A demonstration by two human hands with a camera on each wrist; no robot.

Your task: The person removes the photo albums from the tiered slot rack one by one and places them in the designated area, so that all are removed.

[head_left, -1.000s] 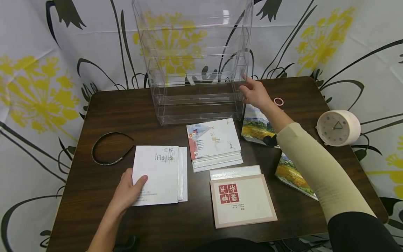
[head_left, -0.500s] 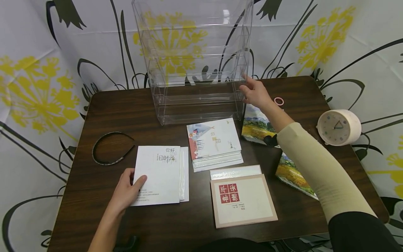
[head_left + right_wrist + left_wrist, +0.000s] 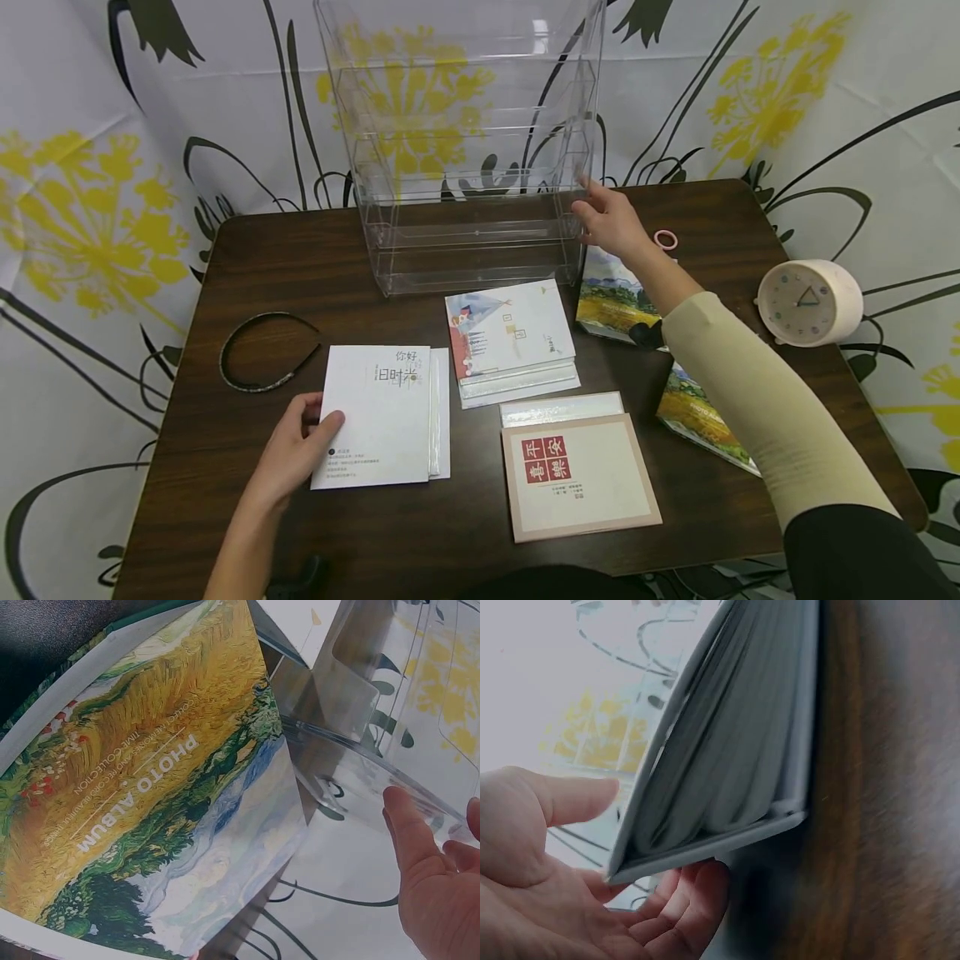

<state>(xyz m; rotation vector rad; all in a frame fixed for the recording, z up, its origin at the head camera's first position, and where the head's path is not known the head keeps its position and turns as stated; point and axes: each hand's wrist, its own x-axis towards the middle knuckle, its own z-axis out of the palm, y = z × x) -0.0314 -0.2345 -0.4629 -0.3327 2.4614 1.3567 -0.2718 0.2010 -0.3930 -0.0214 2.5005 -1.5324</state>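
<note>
My left hand is at the left edge of a white photo album with Chinese lettering. In the left wrist view, the thumb stands off the cover while loosely bent fingers rest against its spine; the album's page edges show. My right hand is extended at the lower right side of a clear plastic shelf rack, fingertips right at its side panel. Below my right arm lie painted-landscape albums; one shows in the right wrist view as a cover lettered PHOTO ALBUM.
Small white albums lie stacked in front of the rack. A beige-bordered album with red characters lies nearer. A dark headband is at left, a round alarm clock at right, and a pink ring behind my right forearm.
The white album has shifted slightly to the right, then stayed in place. My left hand has drawn back a little, uncovering more print on the cover. My right hand has stayed at the rack.
</note>
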